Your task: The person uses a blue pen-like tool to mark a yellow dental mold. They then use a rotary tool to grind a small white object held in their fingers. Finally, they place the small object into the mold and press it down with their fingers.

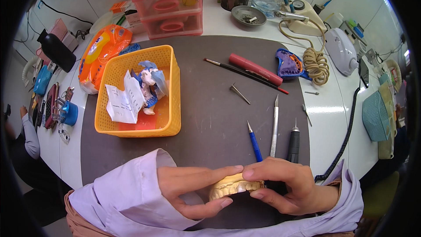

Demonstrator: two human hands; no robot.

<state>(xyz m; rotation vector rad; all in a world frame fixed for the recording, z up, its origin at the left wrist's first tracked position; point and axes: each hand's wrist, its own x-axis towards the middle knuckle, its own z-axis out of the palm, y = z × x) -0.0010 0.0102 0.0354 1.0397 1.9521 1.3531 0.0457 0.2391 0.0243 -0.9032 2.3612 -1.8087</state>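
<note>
A yellowish plaster dental model (231, 186) with a row of teeth is held near the mat's front edge. One tooth near its middle looks whiter than the others. My left hand (193, 186) grips its left end, thumb below and fingers along the top. On the other end, my right hand (285, 182) closes with thumb and forefinger. Just beyond the right hand lie a blue-handled pointed tool (255, 146), a silver scalpel-like knife (275, 125) and a dark handpiece (294, 145) with a thin bur. The handpiece's lower part is hidden behind my hand.
A yellow basket (176, 101) holding paper and scraps stands left on the grey mat (206, 127). Farther back lie a red cylinder (255, 69), a thin brush (219, 64), a screw-like pin (240, 93) and a purple-filled impression tray (289, 64). Pink drawers (169, 6) stand behind.
</note>
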